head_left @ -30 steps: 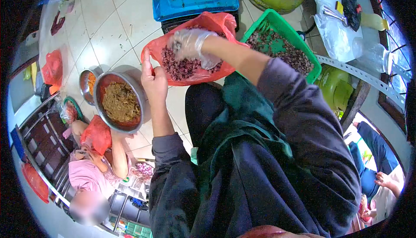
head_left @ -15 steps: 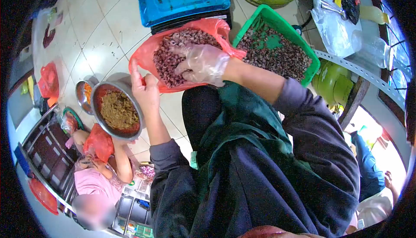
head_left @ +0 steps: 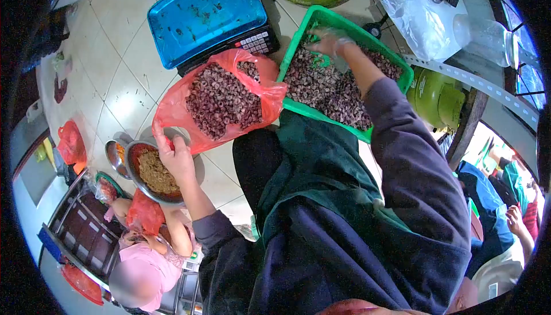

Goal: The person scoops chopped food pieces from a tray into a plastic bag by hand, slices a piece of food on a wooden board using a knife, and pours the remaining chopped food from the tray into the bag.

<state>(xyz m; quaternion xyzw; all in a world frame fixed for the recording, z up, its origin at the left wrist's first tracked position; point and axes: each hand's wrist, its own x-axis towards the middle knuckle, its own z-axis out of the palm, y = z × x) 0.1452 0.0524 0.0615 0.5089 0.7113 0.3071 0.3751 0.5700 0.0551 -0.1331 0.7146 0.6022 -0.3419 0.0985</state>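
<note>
My left hand [head_left: 177, 159] is closed on the near left edge of a red plastic bag [head_left: 175, 108]. The bag lies with its mouth wide, full of small purplish-brown pieces [head_left: 221, 100], some ring-shaped. In a clear plastic glove, my right hand [head_left: 332, 44] reaches into the far end of a green tray [head_left: 408, 74], its fingers stretched out and somewhat blurred. More of the same pieces [head_left: 321, 88] cover most of the tray, and the green bottom shows around my fingers. The bag's right edge lies against the tray's left side.
A digital scale [head_left: 252, 42] with a blue pan [head_left: 206, 16] stands beyond the bag. Left of my hand are a metal bowl of brown paste [head_left: 155, 171] and a smaller bowl [head_left: 117, 157]. Green gas cylinders [head_left: 439, 100] stand nearby. A person in pink [head_left: 152, 266] sits at left, holding a red bag.
My right hand has moved from the red bag into the green tray. The left hand keeps hold of the bag's edge. The view has shifted, bringing the scale's keypad into sight.
</note>
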